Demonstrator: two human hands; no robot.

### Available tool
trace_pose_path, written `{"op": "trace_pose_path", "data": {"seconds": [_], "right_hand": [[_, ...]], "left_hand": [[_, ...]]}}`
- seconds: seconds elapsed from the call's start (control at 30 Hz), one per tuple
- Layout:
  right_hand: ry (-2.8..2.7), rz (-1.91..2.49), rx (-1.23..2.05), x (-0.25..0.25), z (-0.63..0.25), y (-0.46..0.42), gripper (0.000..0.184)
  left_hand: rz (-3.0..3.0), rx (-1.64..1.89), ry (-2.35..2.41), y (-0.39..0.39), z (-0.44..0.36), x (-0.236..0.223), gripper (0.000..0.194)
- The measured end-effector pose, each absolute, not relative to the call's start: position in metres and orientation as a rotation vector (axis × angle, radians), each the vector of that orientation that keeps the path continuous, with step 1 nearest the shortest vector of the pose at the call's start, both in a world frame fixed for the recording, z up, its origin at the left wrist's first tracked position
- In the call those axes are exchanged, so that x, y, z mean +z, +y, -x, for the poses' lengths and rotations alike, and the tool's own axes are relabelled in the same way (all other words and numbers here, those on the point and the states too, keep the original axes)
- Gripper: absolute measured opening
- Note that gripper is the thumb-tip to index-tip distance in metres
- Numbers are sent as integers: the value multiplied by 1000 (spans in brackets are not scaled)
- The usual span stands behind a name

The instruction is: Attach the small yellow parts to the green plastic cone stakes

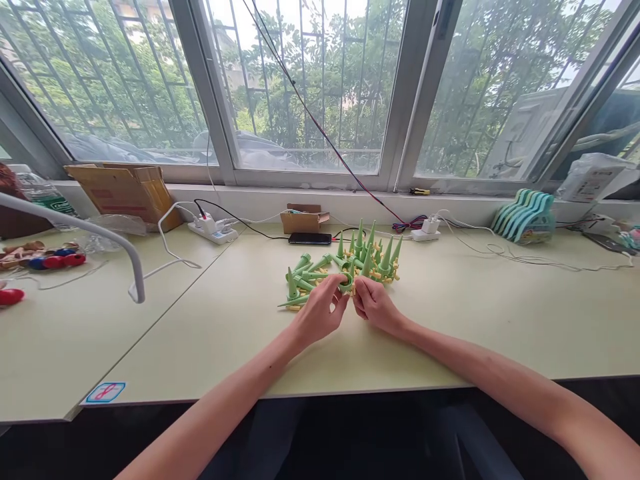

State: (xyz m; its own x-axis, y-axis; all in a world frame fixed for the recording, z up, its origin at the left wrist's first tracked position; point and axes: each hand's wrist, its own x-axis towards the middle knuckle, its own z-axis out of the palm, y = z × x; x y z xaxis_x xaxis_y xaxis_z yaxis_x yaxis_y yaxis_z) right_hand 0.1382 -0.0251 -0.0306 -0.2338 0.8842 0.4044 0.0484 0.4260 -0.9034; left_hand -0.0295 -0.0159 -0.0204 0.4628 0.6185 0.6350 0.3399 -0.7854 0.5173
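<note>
A white plastic power strip [213, 232] sits left of the loose pile of pale-green plastic cones [303, 281], which lie on the pale-yellow tabletop [450, 320]. Behind them rests a flat black phone [310, 238]. The left hand [323, 308] grips 1 pale-green, round-mouthed plastic piece [345, 284] between thumb and fingers, in front of the cones. Touching its right side, the right hand [375, 304] has its fingers curled closed, tips hidden. Behind that hand stand upright pale-green cones with yellow pieces [387, 257]; farther right are teal hangers [524, 215].
</note>
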Motion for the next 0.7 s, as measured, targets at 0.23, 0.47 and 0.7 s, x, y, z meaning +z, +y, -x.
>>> {"op": "trace_pose_path", "data": {"seconds": [0.23,0.47,0.7], "right_hand": [[-1884,860,522,-40,-147,-20,37],[-1974,778,250,-41,-145,-19,29],[-1963,758,227,-43,-143,-15,29]], "left_hand": [[-2089,1335,773,-22,29,-10,22],[-1784,1293,993,-13,32,-10,53],[-1669,998,808,-11,32,-12,51]]}}
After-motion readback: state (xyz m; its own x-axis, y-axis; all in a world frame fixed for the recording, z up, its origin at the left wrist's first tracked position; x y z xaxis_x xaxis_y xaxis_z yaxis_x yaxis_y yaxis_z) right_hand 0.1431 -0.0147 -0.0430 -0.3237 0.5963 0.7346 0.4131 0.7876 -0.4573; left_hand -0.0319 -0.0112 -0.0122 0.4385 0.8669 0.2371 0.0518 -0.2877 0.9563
